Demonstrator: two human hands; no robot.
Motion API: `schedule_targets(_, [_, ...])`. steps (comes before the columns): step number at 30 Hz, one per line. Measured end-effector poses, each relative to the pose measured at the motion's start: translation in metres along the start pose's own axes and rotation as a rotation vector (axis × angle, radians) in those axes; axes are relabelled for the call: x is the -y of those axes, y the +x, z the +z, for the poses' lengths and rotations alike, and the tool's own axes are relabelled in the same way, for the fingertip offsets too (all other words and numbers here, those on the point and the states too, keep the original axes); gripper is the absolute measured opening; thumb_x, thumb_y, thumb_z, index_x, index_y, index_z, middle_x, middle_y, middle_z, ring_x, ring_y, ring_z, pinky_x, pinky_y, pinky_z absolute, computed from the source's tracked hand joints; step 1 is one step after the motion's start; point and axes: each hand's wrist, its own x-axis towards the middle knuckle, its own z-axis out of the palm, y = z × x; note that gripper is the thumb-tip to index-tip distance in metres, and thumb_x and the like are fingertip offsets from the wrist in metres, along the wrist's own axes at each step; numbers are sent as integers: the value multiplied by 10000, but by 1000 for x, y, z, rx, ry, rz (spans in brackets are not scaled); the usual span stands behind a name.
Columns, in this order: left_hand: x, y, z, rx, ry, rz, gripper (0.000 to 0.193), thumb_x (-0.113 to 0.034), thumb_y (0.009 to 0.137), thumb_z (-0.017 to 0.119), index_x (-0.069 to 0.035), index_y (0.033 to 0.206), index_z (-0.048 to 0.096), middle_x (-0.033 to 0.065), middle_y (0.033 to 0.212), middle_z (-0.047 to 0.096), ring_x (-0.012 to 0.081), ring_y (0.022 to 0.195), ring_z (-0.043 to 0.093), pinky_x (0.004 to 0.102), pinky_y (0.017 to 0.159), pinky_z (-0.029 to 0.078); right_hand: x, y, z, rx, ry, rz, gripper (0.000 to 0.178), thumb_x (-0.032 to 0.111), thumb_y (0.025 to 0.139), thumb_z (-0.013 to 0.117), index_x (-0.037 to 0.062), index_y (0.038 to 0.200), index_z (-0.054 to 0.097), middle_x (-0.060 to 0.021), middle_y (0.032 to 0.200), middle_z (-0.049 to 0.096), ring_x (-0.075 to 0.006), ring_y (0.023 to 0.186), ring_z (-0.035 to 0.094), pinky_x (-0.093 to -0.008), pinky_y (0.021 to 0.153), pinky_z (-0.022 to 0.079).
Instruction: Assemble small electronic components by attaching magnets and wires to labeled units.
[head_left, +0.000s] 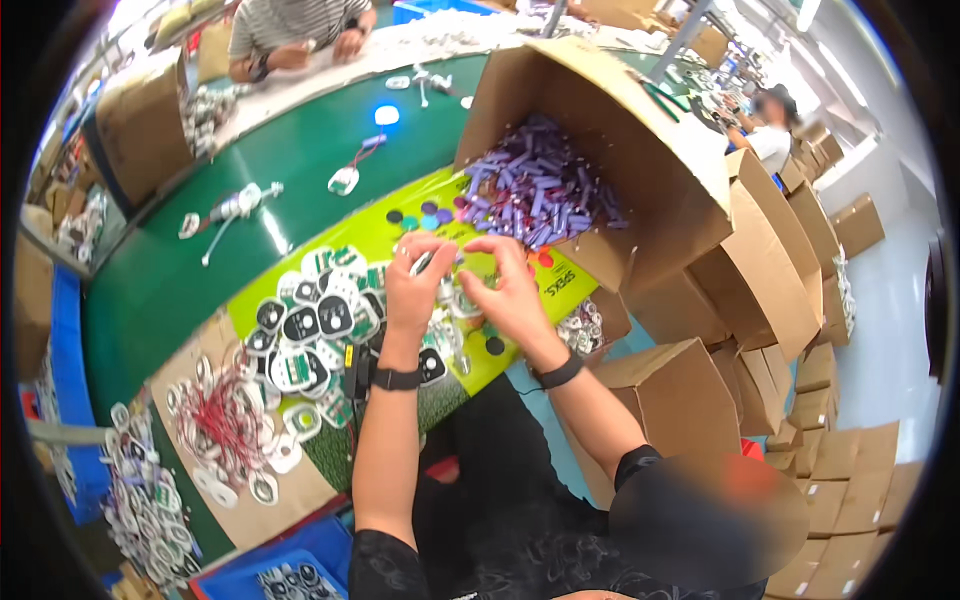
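1. While both my hands meet just in front of the tipped box (640, 130), my left hand (418, 285) pinches a small white part (424, 262).
2. My right hand (508, 290) curls beside it, fingertips pressed together near that part.
3. Purple pieces (540, 190) spill from the box.
4. White-and-black pads (310, 320) lie left of the box on the desk (180, 270).
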Motion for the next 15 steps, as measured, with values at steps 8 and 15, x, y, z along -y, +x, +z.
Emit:
schedule_targets(8, [-3, -3, 10, 1, -4, 8, 125, -108, 858, 794, -14, 919, 739, 68, 1070, 614, 159, 1022, 577, 296, 876, 468, -12, 8, 20, 14, 616, 311, 234, 142, 919, 734, 9, 1097, 660, -57, 1043, 707, -118, 970, 648, -276, 855, 522])
schedule_targets(15, [-16, 4, 13, -55, -308, -247, 424, -342, 1033, 586, 13, 1256, 647, 66, 997, 658, 126, 822, 645, 253, 724, 508, -9, 12, -3, -249, 662, 218, 136, 67, 948, 697, 1, 1065, 716, -26, 958, 723, -82, 888, 651, -235, 806, 523])
